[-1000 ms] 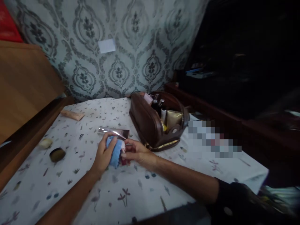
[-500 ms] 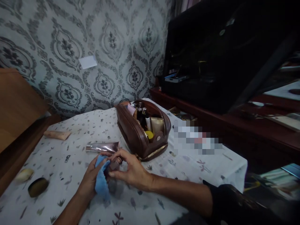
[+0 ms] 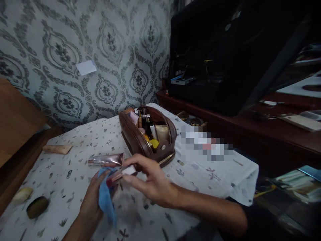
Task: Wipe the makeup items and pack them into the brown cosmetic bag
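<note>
My left hand (image 3: pixel 92 194) is closed around a light blue cloth (image 3: pixel 105 192), which hangs down from the fingers. In my right hand (image 3: pixel 152 180), thumb and fingers pinch the pale end of a slim lip gloss tube (image 3: pixel 116 176). Its reddish end points left and reaches the cloth. Just behind the hands a shiny pink squeeze tube (image 3: pixel 107 159) lies flat. The brown toiletry bag (image 3: pixel 137 139) stands unzipped beyond my right hand, with bottles, a gold pouch-like item (image 3: pixel 162 133) and a yellow round lid (image 3: pixel 154 143) inside.
On the patterned white tablecloth (image 3: pixel 82 134), a beige tube (image 3: pixel 57 149) lies at the far left. A dark oval item (image 3: pixel 37 207) and a cream rounded one (image 3: pixel 23 194) are near left. A dark television (image 3: pixel 213 60) stands on the red-brown cabinet (image 3: pixel 225 122) at right.
My right hand has turned and drawn slightly right, so the tube's pale end and reddish tip now show. The cloth hangs a little lower. The whole view has shifted slightly.
</note>
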Tool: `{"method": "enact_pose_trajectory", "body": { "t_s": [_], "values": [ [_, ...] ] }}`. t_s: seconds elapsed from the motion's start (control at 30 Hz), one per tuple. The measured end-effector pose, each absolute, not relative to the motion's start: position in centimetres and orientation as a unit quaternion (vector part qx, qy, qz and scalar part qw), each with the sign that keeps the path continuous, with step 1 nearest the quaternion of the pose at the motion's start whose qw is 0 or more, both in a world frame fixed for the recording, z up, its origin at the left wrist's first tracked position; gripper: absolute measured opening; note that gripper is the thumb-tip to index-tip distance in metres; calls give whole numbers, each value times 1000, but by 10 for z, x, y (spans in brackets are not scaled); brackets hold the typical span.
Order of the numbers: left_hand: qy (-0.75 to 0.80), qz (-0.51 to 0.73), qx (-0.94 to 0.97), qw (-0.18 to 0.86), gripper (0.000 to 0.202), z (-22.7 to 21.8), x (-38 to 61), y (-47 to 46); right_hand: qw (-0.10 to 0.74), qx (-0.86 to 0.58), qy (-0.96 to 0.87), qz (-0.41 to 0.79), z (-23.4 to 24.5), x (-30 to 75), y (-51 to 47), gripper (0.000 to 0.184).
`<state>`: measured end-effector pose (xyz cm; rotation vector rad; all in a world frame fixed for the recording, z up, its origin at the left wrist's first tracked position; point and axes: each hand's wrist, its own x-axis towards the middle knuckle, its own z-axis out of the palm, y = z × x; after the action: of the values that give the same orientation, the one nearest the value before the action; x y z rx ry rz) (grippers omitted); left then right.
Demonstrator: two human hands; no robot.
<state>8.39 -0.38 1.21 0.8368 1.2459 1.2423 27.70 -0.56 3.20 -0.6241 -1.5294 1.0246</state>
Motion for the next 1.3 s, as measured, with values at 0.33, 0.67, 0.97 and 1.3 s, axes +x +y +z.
{"method": "enact_pose_trajectory", "body": {
  "t_s": [0.33, 0.67, 0.97, 1.3],
  "values": [
    [436, 290, 720, 456, 65, 60, 176, -3, 631, -433, -630, 130, 101, 394, 18, 27],
    [378, 233, 764, 468, 91, -16, 176, 2, 382, -407, -823, 102, 90, 420, 43, 30],
    [387, 263, 696, 545, 82, -17, 174, 3, 272, -431, -844, 165, 81, 405, 51, 15],
    [386, 239, 741, 495, 85, -5, 167, 4, 247, -387, -883, 96, 70, 401, 45, 18]
  ]
}}
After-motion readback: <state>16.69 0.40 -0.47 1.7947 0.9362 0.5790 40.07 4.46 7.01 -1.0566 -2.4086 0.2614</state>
